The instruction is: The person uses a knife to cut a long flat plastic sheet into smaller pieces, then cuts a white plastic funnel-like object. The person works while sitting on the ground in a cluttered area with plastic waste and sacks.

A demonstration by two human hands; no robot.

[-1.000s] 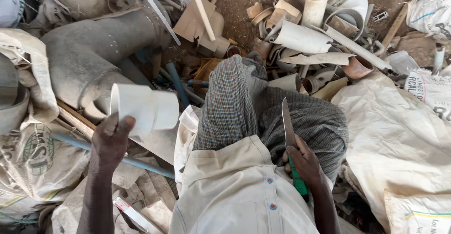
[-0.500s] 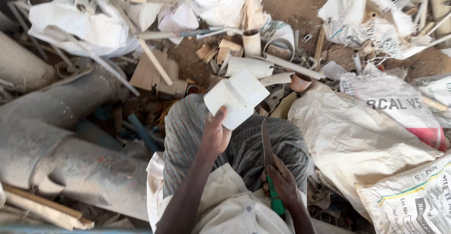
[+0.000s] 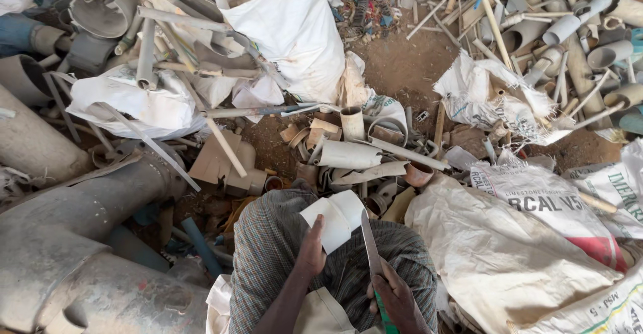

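Over the person's lap, the left hand grips a white pipe piece by its lower edge, thumb on top; it looks light, stiff and smooth, best held at that rim. The right hand is clenched on a green-handled knife, blade beside the piece. Half a second ago the piece was held higher, farther from the blade

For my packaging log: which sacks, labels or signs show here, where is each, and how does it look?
Printed sack: lower right, crumpled, off-white with dark lettering and a red patch.
Plain sack: top centre, upright, white.
Torn sack: right of centre, white, ragged.
No signs or screens.
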